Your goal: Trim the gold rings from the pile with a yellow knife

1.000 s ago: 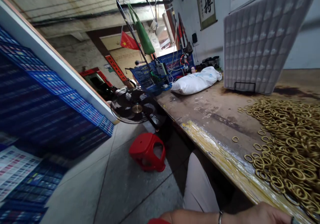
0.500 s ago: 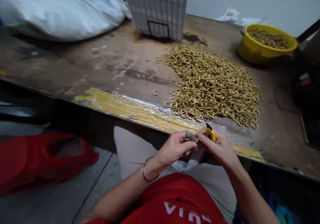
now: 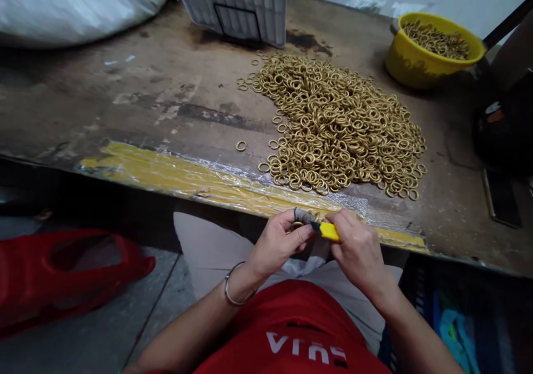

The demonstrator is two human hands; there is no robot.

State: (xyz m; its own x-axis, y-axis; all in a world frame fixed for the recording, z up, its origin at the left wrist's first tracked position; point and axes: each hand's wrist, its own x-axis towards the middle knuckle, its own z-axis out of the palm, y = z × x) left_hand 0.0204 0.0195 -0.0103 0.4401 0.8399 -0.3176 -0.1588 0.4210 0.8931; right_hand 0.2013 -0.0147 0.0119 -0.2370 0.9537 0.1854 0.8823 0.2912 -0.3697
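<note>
Cutter (image 3: 329,231) sat in my closed right hand (image 3: 358,247); left hand (image 3: 278,243) pinched a ring (image 3: 297,225), probably. Cutting step, I judged; next stroke needed steadiness.

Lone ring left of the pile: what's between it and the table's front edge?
Next to the ring, brown tabletop; then the shiny yellow strip along that edge. Head view.
</note>
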